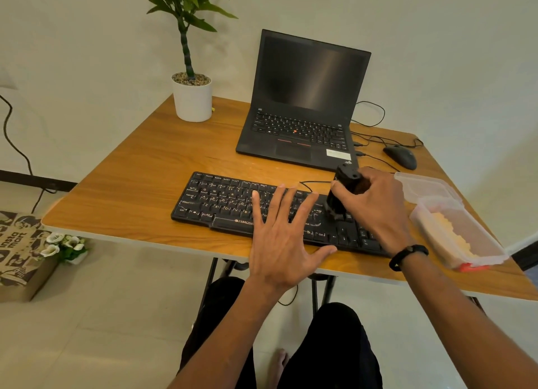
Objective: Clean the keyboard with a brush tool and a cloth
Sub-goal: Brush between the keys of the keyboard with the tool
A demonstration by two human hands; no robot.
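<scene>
A black keyboard (pixel 221 205) lies near the front edge of the wooden table (pixel 139 185). My left hand (pixel 283 240) hovers or rests over its middle with fingers spread and straight, holding nothing. My right hand (pixel 375 205) grips a black brush tool (pixel 342 195) held upright, its lower end touching the keys on the keyboard's right part. A yellow cloth (pixel 452 234) lies inside a clear plastic box (pixel 477 243) to the right of the keyboard.
An open black laptop (pixel 302 121) stands behind the keyboard, a black mouse (pixel 401 156) with cables to its right. A potted plant (pixel 192 97) sits at the table's back left. The box's clear lid (pixel 422 188) lies behind the box. A printed bag (pixel 20 252) stands on the floor.
</scene>
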